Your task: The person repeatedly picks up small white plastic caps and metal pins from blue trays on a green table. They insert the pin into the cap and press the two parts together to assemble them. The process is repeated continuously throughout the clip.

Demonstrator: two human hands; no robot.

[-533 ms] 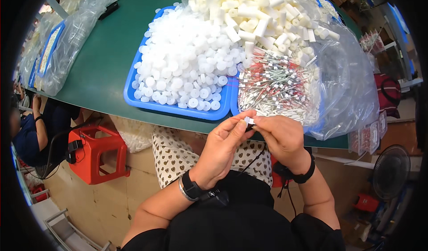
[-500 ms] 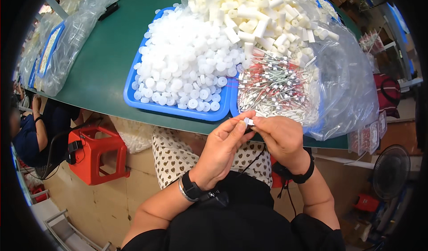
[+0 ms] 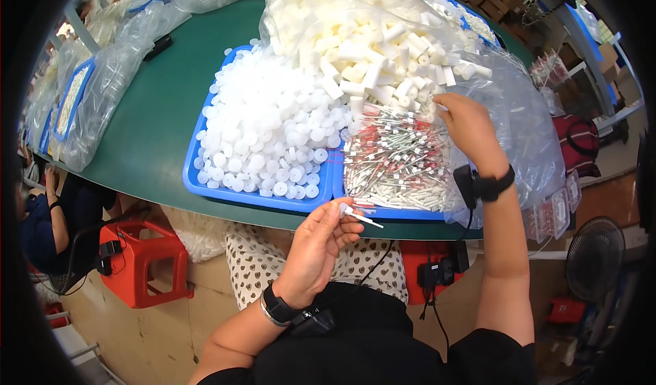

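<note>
Near the table's front edge, my left hand (image 3: pixel 316 243) pinches a thin white stick (image 3: pixel 367 219) between thumb and fingers. A small white piece sits at the stick's held end, and its free end points to the right. My right hand (image 3: pixel 473 126) reaches over the table, its fingertips closed together at the lower right edge of a pile of cream foam cylinders (image 3: pixel 369 74). Whatever those fingertips hold is hidden. Just left of that hand lies a heap of thin red, white and grey sticks (image 3: pixel 400 152) with small white pieces.
Translucent white discs (image 3: pixel 266 132) fill a blue tray (image 3: pixel 195 180) on the left of the green table (image 3: pixel 147 111). Clear plastic (image 3: pixel 519 118) spreads at the right. A red stool (image 3: pixel 140 262) stands on the floor; another person's arm (image 3: pixel 60 214) shows at far left.
My right hand has left my left hand and moved away to the foam cylinders. My left hand has shifted slightly down and left, and the stick in it now shows.
</note>
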